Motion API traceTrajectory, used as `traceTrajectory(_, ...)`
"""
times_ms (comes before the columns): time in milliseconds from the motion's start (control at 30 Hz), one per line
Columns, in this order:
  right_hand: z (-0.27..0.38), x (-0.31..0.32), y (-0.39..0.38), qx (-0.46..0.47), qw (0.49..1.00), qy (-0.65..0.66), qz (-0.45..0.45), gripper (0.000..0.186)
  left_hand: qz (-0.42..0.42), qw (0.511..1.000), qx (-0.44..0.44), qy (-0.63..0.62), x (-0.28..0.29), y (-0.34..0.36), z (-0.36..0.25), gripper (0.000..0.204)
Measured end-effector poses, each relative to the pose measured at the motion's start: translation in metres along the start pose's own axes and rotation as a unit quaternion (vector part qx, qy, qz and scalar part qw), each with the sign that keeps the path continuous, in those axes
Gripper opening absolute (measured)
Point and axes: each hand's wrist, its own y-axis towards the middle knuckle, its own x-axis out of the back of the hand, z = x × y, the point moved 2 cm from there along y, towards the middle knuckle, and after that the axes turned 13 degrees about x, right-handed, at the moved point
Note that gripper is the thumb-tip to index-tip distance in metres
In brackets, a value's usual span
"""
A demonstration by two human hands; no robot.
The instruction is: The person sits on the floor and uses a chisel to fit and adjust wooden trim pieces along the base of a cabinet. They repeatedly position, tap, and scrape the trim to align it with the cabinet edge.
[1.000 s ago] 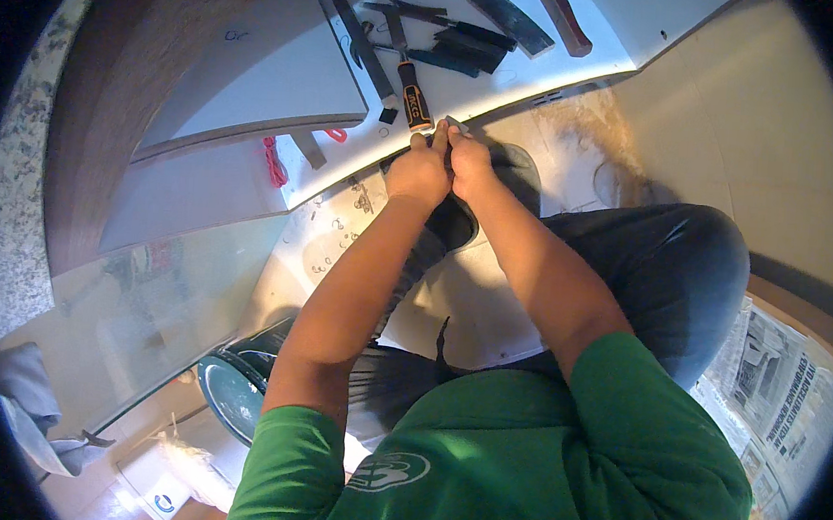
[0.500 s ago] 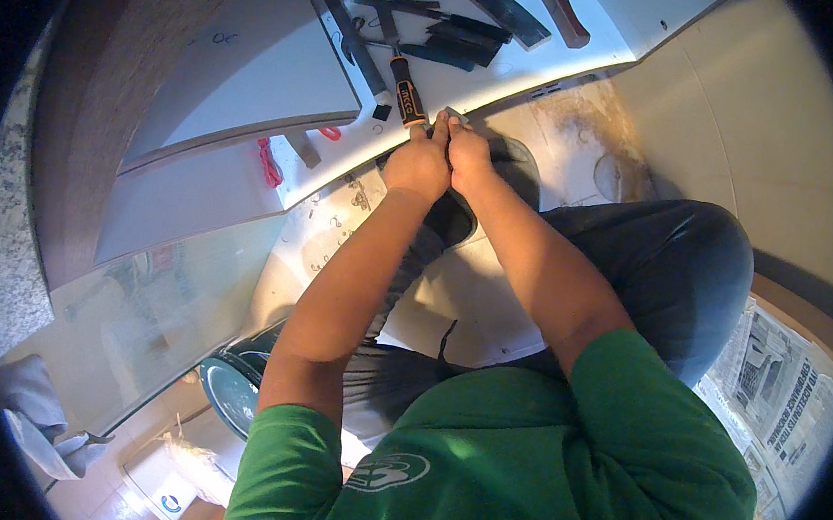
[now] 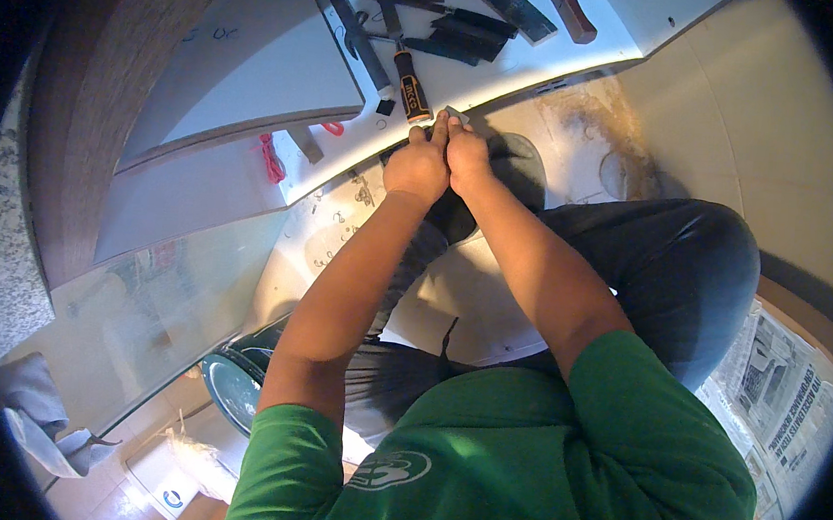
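My left hand and my right hand are pressed together at the front edge of the white work surface. Both sets of fingers close round a small grey flat piece, of which only the tip shows; its kind is hidden. Just beyond my left fingertips lies a tool with a black and orange handle and a flat, chisel-like metal end. Below my hands is a dark, rounded, tray-like object, partly covered by them.
Several dark flat tools lie farther back, near a brown wooden handle and a long dark bar. A pink cord bundle hangs at left. A teal bowl-like object is lower left; newspaper lies at right.
The view has shifted slightly. My hands stay together on the small grey piece, with hardly any movement.
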Motion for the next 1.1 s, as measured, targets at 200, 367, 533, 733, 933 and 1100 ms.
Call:
traceTrajectory(200, 0.009, 0.013, 0.004, -0.027, 0.999, 0.045, -0.010, 0.037, 0.018, 0.999, 0.012, 0.027, 0.010, 0.001, -0.019, 0.066)
traceTrajectory(367, 0.013, 0.001, -0.008, -0.038, 0.995, 0.093, 0.025, 0.038, 0.027, 0.999, 0.016, 0.032, 0.016, -0.003, -0.008, 0.064)
traceTrajectory(533, 0.005, 0.002, -0.004, -0.029, 0.995, 0.089, 0.020, 0.048, 0.020, 0.999, 0.011, 0.035, 0.018, -0.005, -0.010, 0.063)
traceTrajectory(733, 0.023, -0.003, -0.016, -0.059, 0.990, 0.129, 0.013, 0.041, 0.048, 0.998, 0.024, 0.046, 0.023, -0.004, -0.010, 0.059)
traceTrajectory(933, 0.024, 0.000, -0.007, -0.051, 0.995, 0.087, -0.002, 0.042, 0.038, 0.998, 0.031, 0.028, 0.021, 0.001, -0.014, 0.055)
traceTrajectory(1100, 0.013, 0.014, 0.011, -0.019, 0.998, 0.055, 0.015, 0.039, 0.055, 0.997, 0.030, 0.038, 0.020, 0.006, -0.027, 0.058)
